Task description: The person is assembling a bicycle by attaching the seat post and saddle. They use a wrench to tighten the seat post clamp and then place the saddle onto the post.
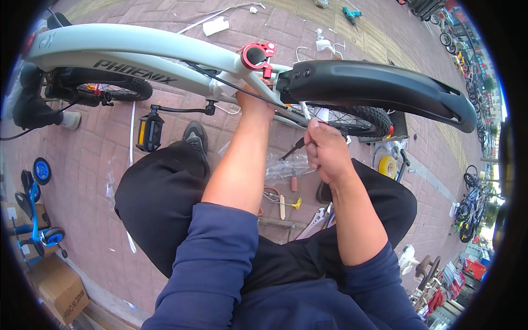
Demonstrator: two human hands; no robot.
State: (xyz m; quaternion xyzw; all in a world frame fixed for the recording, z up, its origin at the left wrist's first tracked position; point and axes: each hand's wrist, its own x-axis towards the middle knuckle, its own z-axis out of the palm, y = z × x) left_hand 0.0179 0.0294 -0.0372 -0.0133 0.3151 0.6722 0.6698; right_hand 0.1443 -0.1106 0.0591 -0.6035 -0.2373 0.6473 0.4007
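Currently right hand point(324, 151) grips a thin tool point(304, 113) pointing up at mudguard point(379, 88) mount directly above; left hand point(254, 104) reaches behind frame point(137, 47), grip hidden.

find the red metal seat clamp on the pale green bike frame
In the head view the red metal seat clamp sits upper centre atop the pale green bike frame, just above the left hand, beside the black plastic mudguard.

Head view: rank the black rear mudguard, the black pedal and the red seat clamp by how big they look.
1. black rear mudguard, by far the largest.
2. black pedal.
3. red seat clamp, close to the pedal in apparent size, so that order is unsure.
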